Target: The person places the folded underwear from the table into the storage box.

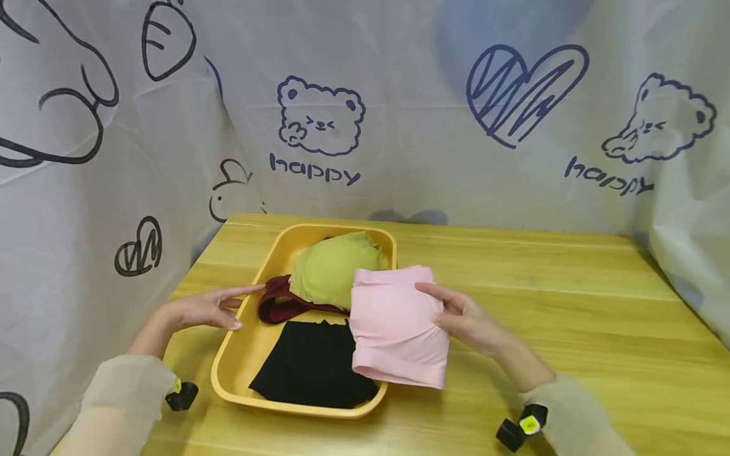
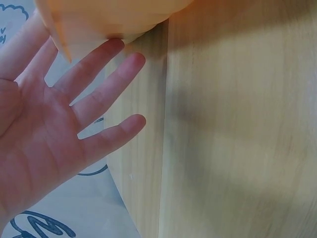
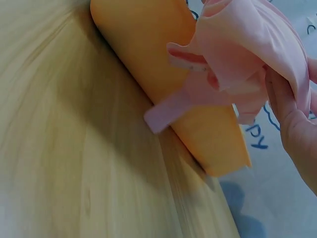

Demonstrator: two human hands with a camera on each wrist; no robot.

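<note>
A folded pink bra [image 1: 397, 323] is pinched at its right edge between the thumb and fingers of my right hand [image 1: 469, 318]. It overlaps the right rim of a yellow-orange tray [image 1: 230, 373] in the head view. In the right wrist view, a loose band of the bra [image 3: 168, 111] hangs down beside the tray's outer wall. Inside the tray lie a yellow-green garment [image 1: 331, 266] at the back, a dark red one [image 1: 279, 301] partly under it, and a folded black one [image 1: 313, 367] in front. My left hand [image 1: 202, 309] has its fingers extended at the tray's left rim.
The tray stands on a wood-grain table [image 1: 547, 297], left of its middle. White cloth [image 1: 410, 139] with drawn bears and hearts hangs behind the table and at both sides. Small black devices [image 1: 181, 396] sit at both wrists.
</note>
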